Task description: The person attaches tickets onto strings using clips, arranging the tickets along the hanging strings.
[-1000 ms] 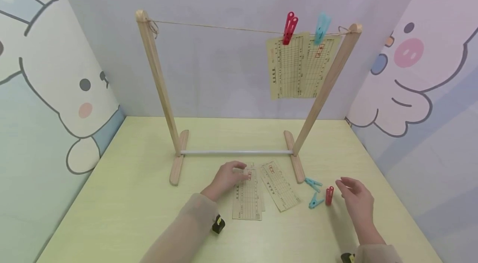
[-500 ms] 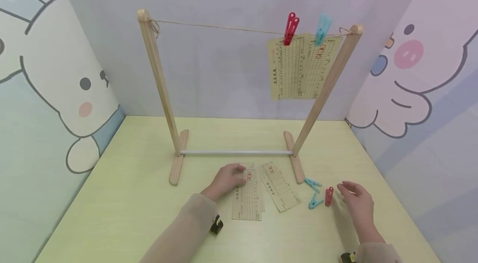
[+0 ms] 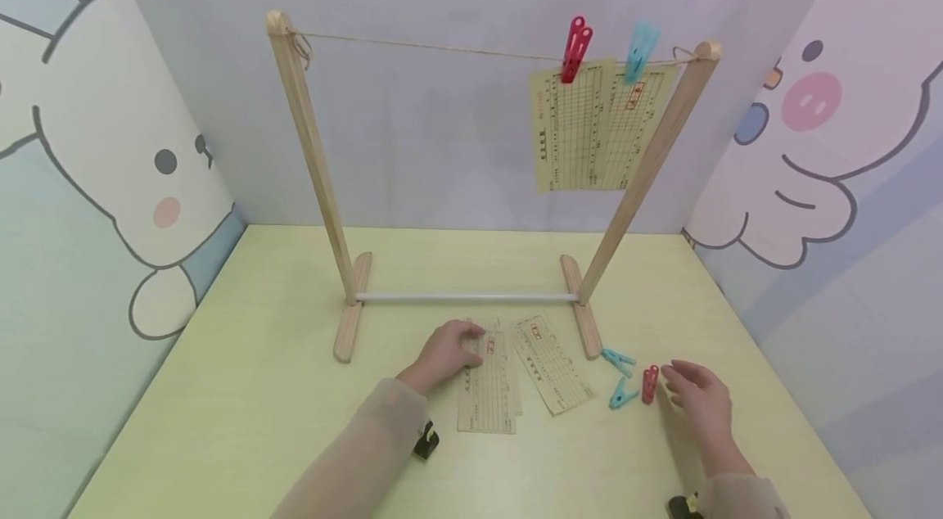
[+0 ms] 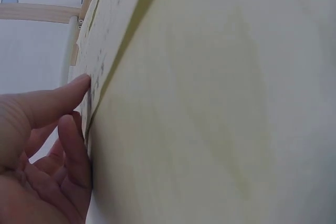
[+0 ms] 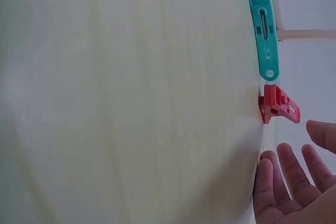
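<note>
My left hand (image 3: 447,351) is at the left edge of a printed paper slip (image 3: 489,400) on the table. In the left wrist view the thumb (image 4: 76,90) touches the slip by its edge, the other fingers bent lower down. A second slip shows partly from under this one, and a third slip (image 3: 552,363) lies slanted beside them. On the right, my right hand (image 3: 700,400) holds nothing, its fingers loosely bent and apart, close to a red clothespin (image 3: 650,384). Two blue clothespins (image 3: 619,362) lie just left of the red one.
A wooden frame (image 3: 313,151) stands behind the slips, a string (image 3: 427,46) tied between its posts. Overlapping slips (image 3: 570,134) hang at its right end from a red clothespin (image 3: 577,52) and a blue clothespin (image 3: 641,52). Patterned panels (image 3: 832,175) border both sides.
The left thumb has slid back toward the slip's left edge. My right hand has shifted slightly left, closer to the red clothespin. The slips and clothespins have stayed put.
</note>
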Demonstrator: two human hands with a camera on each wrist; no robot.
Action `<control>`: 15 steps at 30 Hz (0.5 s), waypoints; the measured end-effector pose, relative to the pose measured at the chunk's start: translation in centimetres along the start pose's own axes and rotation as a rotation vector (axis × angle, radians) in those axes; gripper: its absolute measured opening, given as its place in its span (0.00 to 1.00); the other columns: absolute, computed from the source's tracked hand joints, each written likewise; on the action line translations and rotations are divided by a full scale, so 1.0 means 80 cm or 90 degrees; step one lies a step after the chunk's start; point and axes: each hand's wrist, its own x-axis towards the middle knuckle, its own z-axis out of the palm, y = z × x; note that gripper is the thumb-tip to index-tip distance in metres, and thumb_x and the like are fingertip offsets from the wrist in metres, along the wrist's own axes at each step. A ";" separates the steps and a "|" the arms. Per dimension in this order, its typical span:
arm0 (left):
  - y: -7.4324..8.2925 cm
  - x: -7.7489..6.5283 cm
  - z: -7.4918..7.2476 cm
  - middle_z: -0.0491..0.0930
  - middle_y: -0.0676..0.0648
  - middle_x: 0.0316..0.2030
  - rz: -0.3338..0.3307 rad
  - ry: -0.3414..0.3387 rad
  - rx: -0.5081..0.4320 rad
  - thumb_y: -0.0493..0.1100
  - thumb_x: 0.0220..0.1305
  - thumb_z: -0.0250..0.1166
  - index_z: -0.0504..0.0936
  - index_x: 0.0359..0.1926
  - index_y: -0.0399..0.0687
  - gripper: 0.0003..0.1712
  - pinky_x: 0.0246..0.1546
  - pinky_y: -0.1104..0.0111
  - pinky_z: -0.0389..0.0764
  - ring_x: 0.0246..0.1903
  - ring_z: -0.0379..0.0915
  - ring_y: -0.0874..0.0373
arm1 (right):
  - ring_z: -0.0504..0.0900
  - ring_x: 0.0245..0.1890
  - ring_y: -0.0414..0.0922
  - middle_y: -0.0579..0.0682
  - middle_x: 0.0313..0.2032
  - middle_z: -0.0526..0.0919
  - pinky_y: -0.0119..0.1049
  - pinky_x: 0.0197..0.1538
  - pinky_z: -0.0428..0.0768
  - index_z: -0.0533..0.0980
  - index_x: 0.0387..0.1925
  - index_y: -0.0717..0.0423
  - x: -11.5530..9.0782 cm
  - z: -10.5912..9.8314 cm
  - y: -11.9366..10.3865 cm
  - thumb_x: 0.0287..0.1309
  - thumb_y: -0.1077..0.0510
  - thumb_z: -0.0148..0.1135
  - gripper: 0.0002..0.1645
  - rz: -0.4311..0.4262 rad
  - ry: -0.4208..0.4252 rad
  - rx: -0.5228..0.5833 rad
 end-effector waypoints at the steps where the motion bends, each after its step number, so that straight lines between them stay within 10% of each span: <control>1: 0.000 0.000 0.000 0.74 0.46 0.55 -0.002 0.000 0.003 0.37 0.45 0.72 0.79 0.50 0.50 0.27 0.61 0.54 0.63 0.59 0.66 0.47 | 0.75 0.34 0.29 0.62 0.60 0.68 0.22 0.35 0.76 0.62 0.62 0.61 0.001 0.001 0.000 0.61 0.40 0.53 0.37 -0.001 -0.002 -0.003; 9: 0.001 0.001 0.001 0.74 0.47 0.56 -0.018 -0.005 0.016 0.39 0.46 0.72 0.79 0.49 0.51 0.25 0.61 0.54 0.63 0.59 0.66 0.48 | 0.75 0.47 0.46 0.62 0.59 0.69 0.24 0.36 0.74 0.63 0.62 0.62 0.004 0.004 0.000 0.58 0.39 0.56 0.40 -0.017 -0.048 -0.037; 15: 0.001 0.000 0.002 0.75 0.47 0.54 -0.017 -0.007 0.021 0.39 0.47 0.71 0.80 0.49 0.50 0.24 0.60 0.54 0.64 0.58 0.67 0.48 | 0.68 0.56 0.55 0.64 0.58 0.70 0.43 0.51 0.71 0.62 0.62 0.64 0.005 0.005 0.000 0.54 0.43 0.64 0.43 -0.031 -0.095 -0.052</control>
